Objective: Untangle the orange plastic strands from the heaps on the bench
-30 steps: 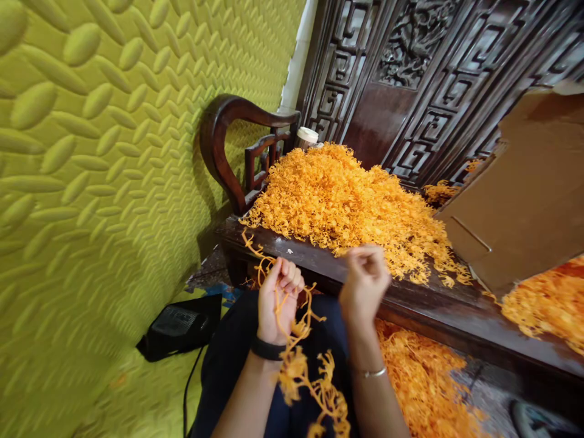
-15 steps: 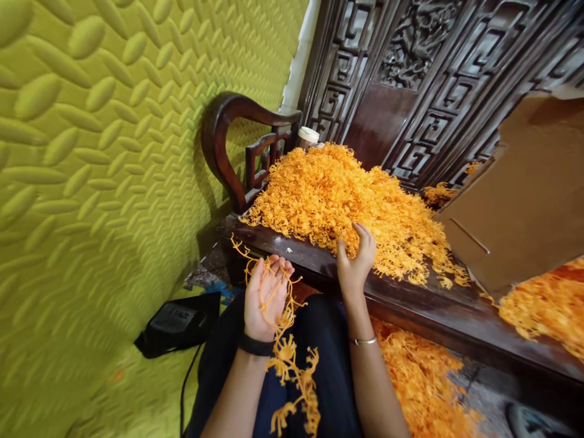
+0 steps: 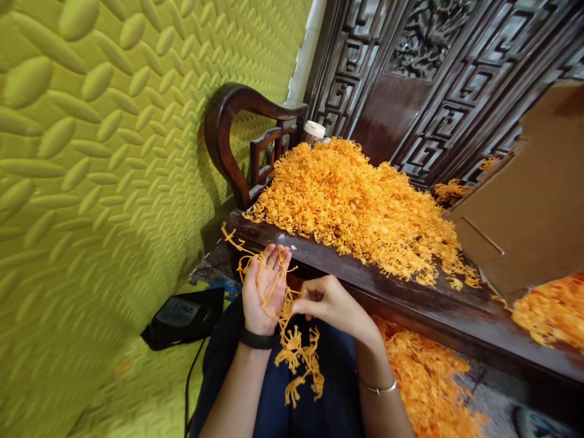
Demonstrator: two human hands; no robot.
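Note:
My left hand (image 3: 267, 292) is palm up with its fingers stretched out. Across its palm and around the thumb lies a thin orange knotted cord (image 3: 288, 304), whose frayed tassel-like tufts dangle over my lap. The thumb and fingertips of my right hand (image 3: 335, 304) are pinched on this cord, just beside the left palm. Beyond both hands, a large heap of orange tufted cords (image 3: 360, 213) covers much of the dark wooden bench (image 3: 314, 258).
A carved armrest (image 3: 223, 134) borders the bench at left, beside a padded yellow-green wall (image 3: 114, 152). A white-lidded jar (image 3: 314, 130) stands behind the heap. At right is a cardboard box (image 3: 524, 201). More orange cords (image 3: 424, 371) lie below the bench; a black bag (image 3: 185, 319) rests at lower left.
My right hand has come down and left from near the heap, and has closed on the cord beside my left palm. My left hand stays palm up; the view has shifted slightly.

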